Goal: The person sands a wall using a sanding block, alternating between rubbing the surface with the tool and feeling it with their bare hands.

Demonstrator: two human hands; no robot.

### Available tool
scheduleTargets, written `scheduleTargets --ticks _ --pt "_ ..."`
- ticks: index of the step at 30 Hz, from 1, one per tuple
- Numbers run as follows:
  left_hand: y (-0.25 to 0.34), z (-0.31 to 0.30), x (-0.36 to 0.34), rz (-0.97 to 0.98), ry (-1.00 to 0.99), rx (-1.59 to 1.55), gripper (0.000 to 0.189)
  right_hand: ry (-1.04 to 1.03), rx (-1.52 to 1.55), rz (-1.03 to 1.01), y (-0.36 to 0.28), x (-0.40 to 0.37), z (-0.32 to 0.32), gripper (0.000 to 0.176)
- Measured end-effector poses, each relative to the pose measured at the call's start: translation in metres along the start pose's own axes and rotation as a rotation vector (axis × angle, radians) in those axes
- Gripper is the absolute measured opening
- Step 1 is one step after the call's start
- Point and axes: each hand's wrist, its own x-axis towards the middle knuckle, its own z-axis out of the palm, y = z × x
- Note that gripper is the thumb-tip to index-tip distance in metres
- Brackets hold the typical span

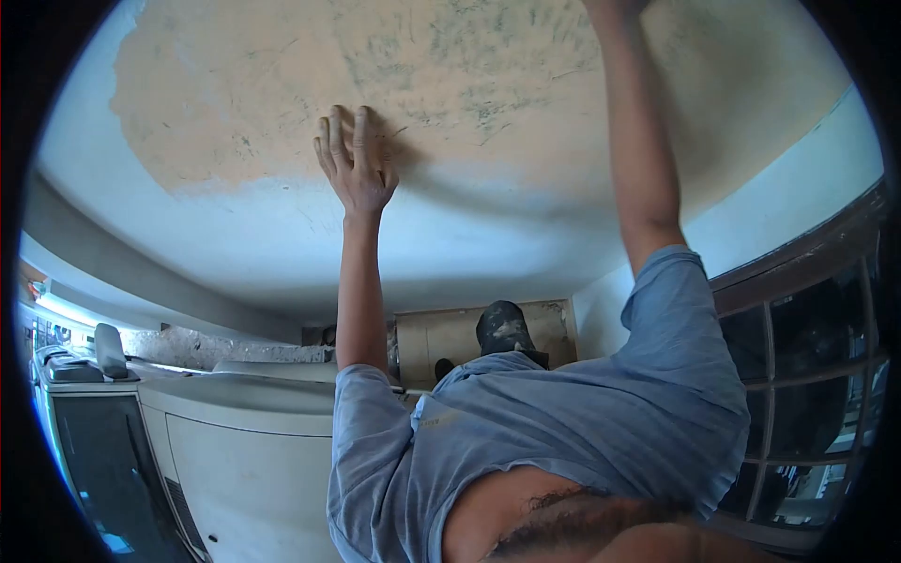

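Observation:
My left hand (357, 167) rests on the wall with its fingers stretched out and a little apart, holding nothing. It lies on a peach-coloured patch (253, 84) that has dark scuffs and scratches. Around and below the patch, the wall (469, 220) is pale white-blue. My right arm reaches up along the wall, and only a small part of my right hand (618, 6) shows at the top edge. Its fingers are out of the frame, so I cannot see whether it holds anything.
A pale cabinet-like machine (253, 469) stands at the lower left, beside a dark-panelled unit (108, 460). To the right is a dark-framed window (817, 375) with several panes. A patterned trouser knee (504, 328) shows below me, over a tan floor (422, 338).

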Motion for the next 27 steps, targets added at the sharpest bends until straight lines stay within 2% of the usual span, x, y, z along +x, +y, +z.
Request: scheduleTargets --ticks 1,3,4,5,6,7,9,10,11,12,13,14,16,18,20,21,22,23,24,25,26,27 --pt "0.000 -0.005 -0.002 -0.075 0.056 0.032 0.059 0.069 -0.045 0.044 -0.010 0.010 0.000 0.046" --pt "-0.001 -0.013 -0.002 -0.063 0.016 0.034 0.058 -0.131 -0.018 0.094 -0.005 -0.121 0.037 0.043" --pt "-0.002 -0.018 0.000 -0.054 -0.047 0.025 0.059 -0.135 0.088 0.022 -0.054 -0.160 0.002 0.047" --pt "0.000 -0.022 -0.003 -0.053 -0.115 0.017 0.060 -0.279 -0.041 0.011 -0.069 -0.224 -0.005 0.038" --pt "0.000 -0.028 -0.003 -0.044 -0.155 0.010 0.057 -0.207 0.112 -0.013 -0.071 -0.303 0.011 0.034" --pt "0.000 -0.032 -0.006 -0.057 -0.140 0.031 0.057 -0.201 0.135 -0.028 -0.067 -0.308 0.012 0.034" --pt "-0.006 -0.042 -0.006 -0.015 -0.288 0.031 0.056 -0.258 0.228 -0.095 -0.065 -0.289 0.003 0.033" --pt "-0.009 -0.049 -0.009 -0.029 -0.294 0.038 0.051 -0.233 0.188 -0.192 -0.051 -0.263 0.005 0.035" --pt "-0.022 -0.060 -0.016 -0.029 -0.288 0.028 0.051 -0.196 0.143 -0.291 -0.054 -0.191 0.009 0.037" --pt "-0.027 -0.063 -0.023 -0.062 -0.279 -0.007 0.048 -0.007 0.099 -0.305 -0.042 -0.126 0.024 0.036" --pt "-0.026 -0.065 -0.033 -0.099 -0.281 -0.046 0.045 -0.334 -0.027 0.036 -0.012 -0.087 0.043 0.038" --pt "-0.023 -0.067 -0.040 -0.135 -0.264 -0.072 0.044 -0.340 -0.041 0.033 -0.017 -0.054 0.032 0.038" --pt "-0.018 -0.067 -0.063 -0.199 -0.302 -0.136 0.043 -0.068 -0.034 0.025 -0.043 0.014 0.021 0.042" --pt "-0.018 -0.073 -0.106 -0.331 -0.446 -0.226 0.040 -0.050 0.039 0.032 -0.060 -0.019 0.027 0.047" --pt "-0.018 -0.077 -0.155 -0.459 -0.655 -0.259 0.038 -0.164 0.123 0.018 -0.092 -0.126 0.025 0.052" --pt "-0.018 -0.082 -0.187 -0.526 -0.782 -0.255 0.038 -0.309 0.097 -0.061 -0.105 -0.194 0.020 0.047" --pt "-0.017 -0.092 -0.220 -0.565 -0.956 -0.211 0.039 -0.336 0.125 -0.145 -0.110 -0.254 0.018 0.038" --pt "-0.023 -0.101 -0.252 -0.597 -1.122 -0.159 0.040 -0.315 0.152 -0.169 -0.115 -0.244 0.023 0.038" --pt "-0.034 -0.109 -0.296 -0.562 -1.234 -0.089 0.042 -0.377 0.184 -0.250 -0.107 -0.231 0.028 0.038" --pt "-0.046 -0.121 -0.342 -0.620 -1.221 -0.195 0.047 -0.456 0.197 -0.314 -0.094 -0.224 0.025 0.038" --pt "-0.049 -0.139 -0.370 -0.708 -1.304 -0.136 0.046 -0.316 0.069 -0.498 -0.091 -0.165 0.032 0.038" --pt "-0.055 -0.153 -0.389 -0.796 -1.384 -0.071 0.045 -0.221 0.093 -0.520 -0.089 -0.101 0.040 0.037"
